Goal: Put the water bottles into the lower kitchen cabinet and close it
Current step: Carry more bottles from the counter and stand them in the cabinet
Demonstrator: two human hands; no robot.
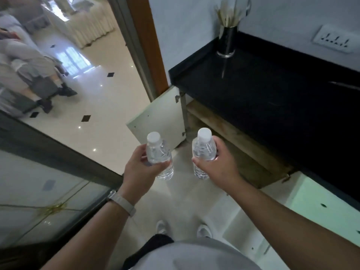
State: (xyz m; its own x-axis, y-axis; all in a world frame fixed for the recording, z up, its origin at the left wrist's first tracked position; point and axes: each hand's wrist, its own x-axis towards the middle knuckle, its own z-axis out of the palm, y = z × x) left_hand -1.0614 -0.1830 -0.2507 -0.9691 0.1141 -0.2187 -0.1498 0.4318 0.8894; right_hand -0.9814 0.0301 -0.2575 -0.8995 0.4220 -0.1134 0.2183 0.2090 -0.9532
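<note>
Two clear water bottles are held up side by side in front of the open lower cabinet (251, 160). The left bottle (158, 152) is gripped by the left hand (140, 168), fingers and thumb curled round its body below the white cap. The right bottle (203, 149) is gripped the same way by the right hand (218, 164), thumb laid across the near side. Both bottles are held roughly upright, with a small gap seen between them. They are carried above the pale floor tiles, near the cabinet opening but not inside it. The cabinet is seen under a black countertop (272, 90), its left door (157, 117) swung wide toward the doorway and its right door (321, 209) swung out at the right edge of the view. A wooden shelf (224, 123) is shown inside; what is stored on it cannot be told. A dark holder of sticks (227, 42) is stood at the countertop's back corner, and a white socket plate (334, 38) is fixed on the wall behind. A watch band (121, 202) is worn on the left wrist
</note>
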